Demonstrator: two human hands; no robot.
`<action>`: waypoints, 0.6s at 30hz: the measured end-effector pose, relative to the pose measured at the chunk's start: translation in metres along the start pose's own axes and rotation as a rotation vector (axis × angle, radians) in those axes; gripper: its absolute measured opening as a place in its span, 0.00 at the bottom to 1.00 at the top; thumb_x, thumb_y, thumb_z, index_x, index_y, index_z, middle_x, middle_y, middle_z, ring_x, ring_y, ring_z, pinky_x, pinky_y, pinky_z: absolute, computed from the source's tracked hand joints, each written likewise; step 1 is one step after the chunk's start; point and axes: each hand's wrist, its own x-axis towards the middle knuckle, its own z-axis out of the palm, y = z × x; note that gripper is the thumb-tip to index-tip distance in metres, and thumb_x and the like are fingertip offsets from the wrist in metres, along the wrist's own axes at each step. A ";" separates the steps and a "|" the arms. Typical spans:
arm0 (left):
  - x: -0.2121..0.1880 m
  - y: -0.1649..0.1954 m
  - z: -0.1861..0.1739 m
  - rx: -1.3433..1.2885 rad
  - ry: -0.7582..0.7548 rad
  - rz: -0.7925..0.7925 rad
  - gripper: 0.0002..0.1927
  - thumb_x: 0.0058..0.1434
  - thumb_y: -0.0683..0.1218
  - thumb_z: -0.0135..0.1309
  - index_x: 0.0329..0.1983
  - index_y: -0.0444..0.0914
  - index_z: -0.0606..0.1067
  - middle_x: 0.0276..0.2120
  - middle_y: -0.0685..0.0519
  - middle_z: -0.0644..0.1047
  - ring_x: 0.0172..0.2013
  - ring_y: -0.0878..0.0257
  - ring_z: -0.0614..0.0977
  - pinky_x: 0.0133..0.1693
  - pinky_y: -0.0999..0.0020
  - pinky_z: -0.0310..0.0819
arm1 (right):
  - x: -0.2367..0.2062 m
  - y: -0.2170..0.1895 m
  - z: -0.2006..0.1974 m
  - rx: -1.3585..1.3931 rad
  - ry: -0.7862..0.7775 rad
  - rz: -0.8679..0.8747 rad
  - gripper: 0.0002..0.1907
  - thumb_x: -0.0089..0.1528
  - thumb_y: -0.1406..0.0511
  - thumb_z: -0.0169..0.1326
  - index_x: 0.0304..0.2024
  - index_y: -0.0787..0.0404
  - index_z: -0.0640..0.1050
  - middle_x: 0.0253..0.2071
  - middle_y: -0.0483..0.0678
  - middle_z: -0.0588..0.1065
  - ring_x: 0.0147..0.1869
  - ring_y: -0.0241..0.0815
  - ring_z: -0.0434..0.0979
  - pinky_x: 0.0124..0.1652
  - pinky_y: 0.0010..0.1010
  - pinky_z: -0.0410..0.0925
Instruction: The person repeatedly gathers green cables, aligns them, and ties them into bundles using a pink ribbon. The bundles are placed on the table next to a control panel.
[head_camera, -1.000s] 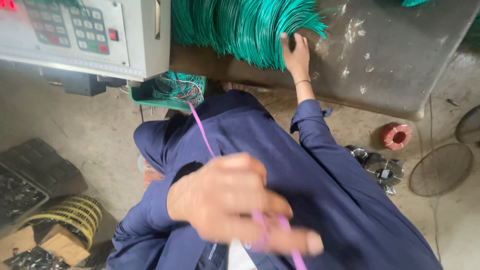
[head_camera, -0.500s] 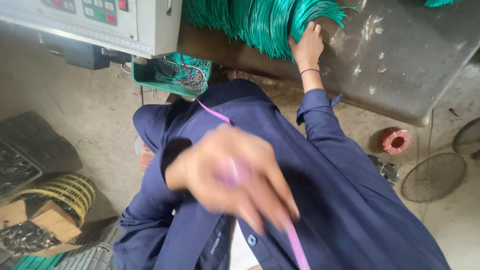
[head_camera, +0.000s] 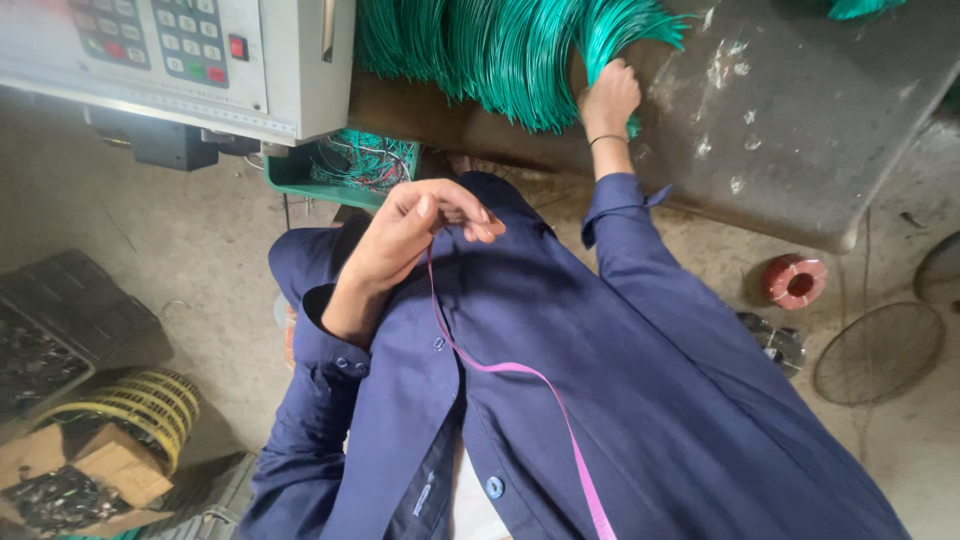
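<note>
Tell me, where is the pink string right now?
In the head view, the pink string hangs from the left hand, pinched in its fingertips, and trails down to the right across the dark blue jacket toward the bottom edge.

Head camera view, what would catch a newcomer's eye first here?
The big fan of green wires on the grey table at the top, with the right hand gripping it. Next, the left hand at centre, its fingers pinching a pink strap that trails down over the dark blue jacket.
</note>
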 end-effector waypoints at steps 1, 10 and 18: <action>0.002 0.002 0.001 -0.030 0.012 0.006 0.30 0.76 0.63 0.47 0.52 0.29 0.75 0.48 0.41 0.81 0.51 0.55 0.83 0.55 0.63 0.75 | 0.002 0.001 0.000 0.010 -0.029 0.018 0.19 0.46 0.66 0.66 0.36 0.66 0.75 0.36 0.62 0.78 0.40 0.64 0.81 0.40 0.51 0.74; -0.003 -0.007 -0.011 -0.098 0.203 -0.040 0.27 0.77 0.60 0.44 0.51 0.30 0.75 0.45 0.42 0.82 0.45 0.58 0.83 0.49 0.66 0.76 | 0.022 0.060 -0.038 1.196 -0.695 0.203 0.10 0.60 0.67 0.64 0.43 0.65 0.80 0.38 0.52 0.81 0.40 0.45 0.83 0.41 0.37 0.75; 0.064 -0.008 -0.021 -0.416 0.318 0.043 0.17 0.77 0.49 0.53 0.52 0.28 0.75 0.43 0.48 0.80 0.41 0.63 0.81 0.43 0.69 0.76 | 0.030 0.040 -0.166 1.389 -0.893 0.019 0.10 0.67 0.68 0.62 0.46 0.67 0.76 0.36 0.48 0.76 0.36 0.39 0.78 0.38 0.33 0.74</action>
